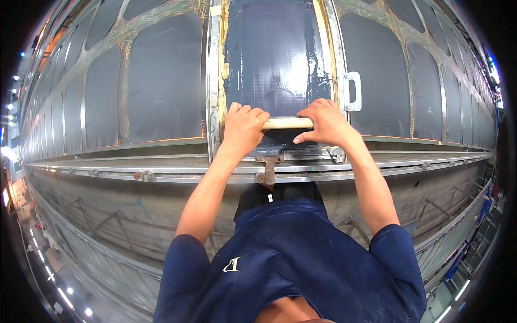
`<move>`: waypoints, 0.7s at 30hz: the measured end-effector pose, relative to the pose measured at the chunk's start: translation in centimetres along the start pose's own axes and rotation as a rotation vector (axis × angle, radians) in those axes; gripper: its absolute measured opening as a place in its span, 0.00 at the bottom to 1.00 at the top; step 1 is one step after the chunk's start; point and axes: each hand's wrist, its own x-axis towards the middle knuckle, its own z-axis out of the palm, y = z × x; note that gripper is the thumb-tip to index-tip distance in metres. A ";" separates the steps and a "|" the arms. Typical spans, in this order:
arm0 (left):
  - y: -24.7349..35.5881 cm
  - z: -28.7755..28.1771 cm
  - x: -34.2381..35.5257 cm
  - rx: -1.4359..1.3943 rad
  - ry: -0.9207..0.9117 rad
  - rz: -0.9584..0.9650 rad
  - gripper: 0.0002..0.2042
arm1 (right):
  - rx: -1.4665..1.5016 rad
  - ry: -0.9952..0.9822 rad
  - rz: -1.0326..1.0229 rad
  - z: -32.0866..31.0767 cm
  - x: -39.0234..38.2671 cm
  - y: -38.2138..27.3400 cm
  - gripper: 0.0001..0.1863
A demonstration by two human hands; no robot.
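Across the near end of a framed printing screen (274, 59) lies a squeegee with a pale wooden grip (288, 124). My left hand (243, 126) is closed round its left end. On the right end rests my right hand (326, 123), its fingers over the top and its thumb apart on the near side. The dark mesh is glossy, with wet-looking dark ink along its right side and around the squeegee. The metal frame (214, 81) has yellowish tape (324, 27) along its inner edges. My palms hide both ends of the squeegee.
A white handle (354, 91) sticks out from the frame's right side. Dark fabric panels (164, 81) lie on the long table to both sides. A metal rail (323, 177) with a rusty bracket (269, 168) runs between me and the table.
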 end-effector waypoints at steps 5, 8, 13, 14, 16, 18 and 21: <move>0.3 -1.1 -0.3 0.062 -0.040 0.019 0.20 | -0.086 0.757 0.401 -2.4 2.9 10.9 0.24; 0.3 0.2 -0.9 0.036 -0.074 -0.028 0.19 | 0.118 0.689 0.655 0.1 3.5 16.4 0.22; -0.4 1.1 -2.0 -0.021 0.058 -0.039 0.18 | 0.240 0.730 0.667 -1.3 2.8 14.4 0.18; -0.6 0.3 -2.5 -0.050 0.076 -0.057 0.18 | 0.276 0.717 0.688 -3.0 3.2 12.6 0.17; -1.3 -1.2 -2.9 -0.087 0.103 -0.055 0.18 | 0.283 0.751 0.665 -4.0 4.0 10.7 0.16; -0.5 -1.4 -2.8 -0.095 0.139 -0.071 0.19 | 0.315 0.772 0.572 -4.3 3.9 11.5 0.15; -5.7 -3.5 -4.5 -0.048 0.078 -0.123 0.14 | 0.525 0.779 0.495 2.3 7.6 10.4 0.13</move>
